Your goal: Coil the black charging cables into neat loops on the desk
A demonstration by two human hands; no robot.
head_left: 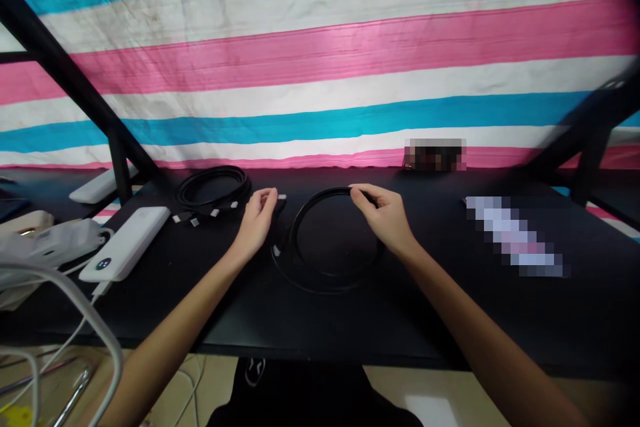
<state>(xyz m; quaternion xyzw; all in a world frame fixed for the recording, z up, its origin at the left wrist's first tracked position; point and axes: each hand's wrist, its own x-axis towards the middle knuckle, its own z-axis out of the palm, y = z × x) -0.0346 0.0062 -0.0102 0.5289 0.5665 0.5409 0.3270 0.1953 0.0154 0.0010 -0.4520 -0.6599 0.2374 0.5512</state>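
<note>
A black cable (pixel 320 280) lies coiled in a loop on the black table (pixel 450 307) in front of me. My right hand (pixel 385 214) pinches the top of the loop, fingers closed on the cable. My left hand (pixel 257 217) is closed on the cable's end near a white-tipped connector (pixel 281 198) at the loop's left side. A second white-tipped connector (pixel 275 250) rests by the loop's lower left.
Another coiled black cable (pixel 213 187) with several white-tipped plugs lies at the back left. A white power bank (pixel 125 244) sits at the left, a second white one (pixel 97 186) behind it. White adapters and cords (pixel 55 240) crowd the far left. Black frame bars (pixel 75 87) slant past a striped cloth backdrop.
</note>
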